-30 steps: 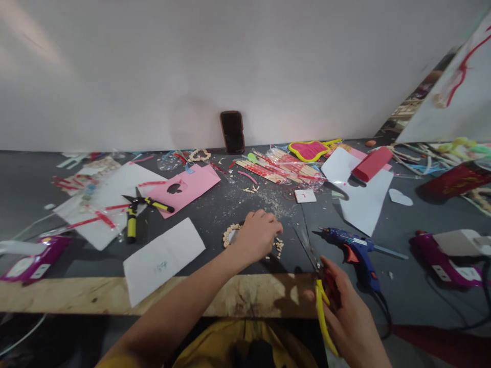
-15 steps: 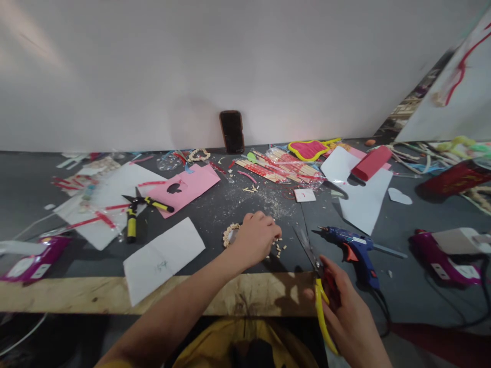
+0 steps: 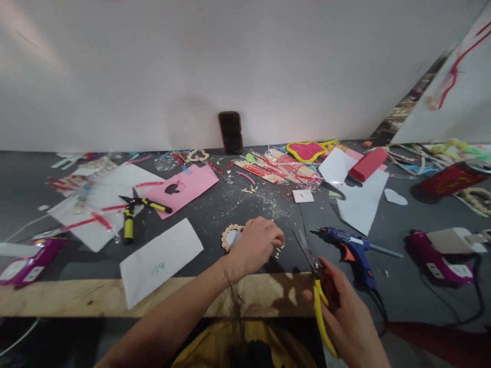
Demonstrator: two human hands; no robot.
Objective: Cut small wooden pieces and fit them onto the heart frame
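Observation:
My left hand [image 3: 258,245] is low over the table, its fingers bent together in a pinch above several small cut wooden pieces [image 3: 280,250]. What lies between the fingertips, if anything, is too small to make out. Partly behind that hand is a ring of pale wooden bits [image 3: 226,236] around a white disc [image 3: 233,236]. In my right hand [image 3: 341,301] is a pair of scissors [image 3: 319,309] with yellow handles. Their blades point away from me, slightly parted, touching nothing visible.
To the right lie a blue glue gun [image 3: 355,250] and a purple power strip [image 3: 441,263]. Pliers [image 3: 129,220], pink paper [image 3: 192,185] and a folded white paper [image 3: 163,263] lie left. Wooden sticks [image 3: 261,171] and a propped phone [image 3: 230,133] are at the back.
My left hand has shifted slightly right over the wooden pieces, and more of the white disc shows. The right hand still holds the scissors in about the same place.

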